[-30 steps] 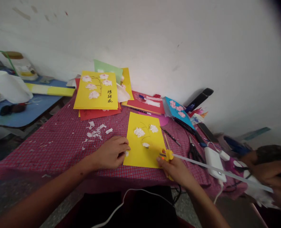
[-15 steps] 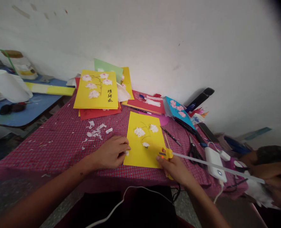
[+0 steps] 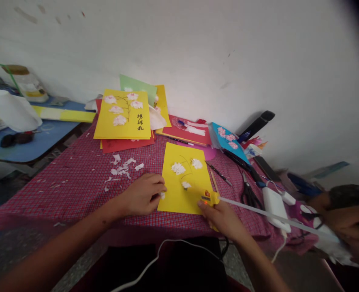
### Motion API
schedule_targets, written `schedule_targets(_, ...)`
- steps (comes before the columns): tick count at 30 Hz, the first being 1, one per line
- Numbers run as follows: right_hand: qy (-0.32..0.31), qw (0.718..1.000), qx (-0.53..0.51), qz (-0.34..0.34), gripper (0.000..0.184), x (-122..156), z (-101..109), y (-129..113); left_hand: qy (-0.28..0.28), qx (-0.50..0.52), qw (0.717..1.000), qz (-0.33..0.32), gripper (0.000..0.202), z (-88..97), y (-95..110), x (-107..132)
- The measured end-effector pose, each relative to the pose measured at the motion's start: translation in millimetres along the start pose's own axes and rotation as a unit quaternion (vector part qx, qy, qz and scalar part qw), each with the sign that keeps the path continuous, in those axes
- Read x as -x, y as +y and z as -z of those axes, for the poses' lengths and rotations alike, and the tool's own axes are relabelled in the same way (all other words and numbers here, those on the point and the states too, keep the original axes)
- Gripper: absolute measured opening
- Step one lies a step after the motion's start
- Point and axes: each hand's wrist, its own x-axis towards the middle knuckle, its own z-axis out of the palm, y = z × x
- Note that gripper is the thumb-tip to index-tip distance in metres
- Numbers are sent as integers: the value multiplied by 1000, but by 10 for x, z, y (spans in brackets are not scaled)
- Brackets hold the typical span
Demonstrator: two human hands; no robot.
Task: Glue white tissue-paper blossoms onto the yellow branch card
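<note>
A yellow sheet of card [image 3: 179, 198] lies before me with white paper flowers [image 3: 178, 168] on it and thin drawn stems. My right hand [image 3: 220, 217] grips a yellow hot glue gun [image 3: 209, 197] over the card's lower right. A long glue stick [image 3: 255, 209] sticks out of its back, and its small light glows. The tip points at the lowest white flower [image 3: 186, 185]; whether it touches, I cannot tell. My left hand [image 3: 144, 194] rests at the card's left edge, fingers closed on a small white paper piece [image 3: 162, 195], mostly hidden.
White paper scraps [image 3: 123, 168] lie on the checked tablecloth [image 3: 85, 190]. Finished yellow flower cards [image 3: 112, 129] are stacked behind. To the right are a pen [image 3: 219, 173], scissors [image 3: 248, 194] and a white power bank [image 3: 275, 205]. A white cable [image 3: 155, 259] crosses my lap. Another person's arm [image 3: 343, 211] is at far right.
My right hand and the glue gun have shifted slightly left, bringing the tip nearer the lowest flower. My left hand has stayed in place.
</note>
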Motion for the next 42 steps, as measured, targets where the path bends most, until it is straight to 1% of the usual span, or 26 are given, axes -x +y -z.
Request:
schedule_targets(2,4,1000,6,5,33,-7,-15,-2,-3,0,1000,1,24,-2,-3,1)
schedule_targets(8,-15,1000,27,-3,35,-4,-40,-68,5,0,1000,-2,25,-9,-5,5)
schedule_targets(12,-13,1000,13,1,34,-6,-50,-74,2,2,1000,-4,25,1,1,0)
schedule_targets(16,-29,999,-16,-15,33,-19,-42,-41,3,1,1000,-4,25,7,2,-4)
schedule_targets(23,-28,999,-12,-23,31,-5,33,-66,3,1,1000,-3,25,-5,-13,3)
schedule_targets(28,-10,999,-23,-26,32,25,97,-111,10,9,1000,-1,26,-2,-7,4)
schedule_targets(34,10,999,-26,-46,39,90,219,-2,27,19,999,0,29,-27,-26,14)
schedule_targets(38,3,997,-69,-34,43,169,301,136,34,26,999,2,38,-60,-65,28)
schedule_targets(40,7,992,-127,-19,43,175,316,212,48,32,998,4,41,-73,-87,36)
schedule_targets(42,15,979,-202,0,41,139,308,286,62,39,997,7,40,-73,-99,41)
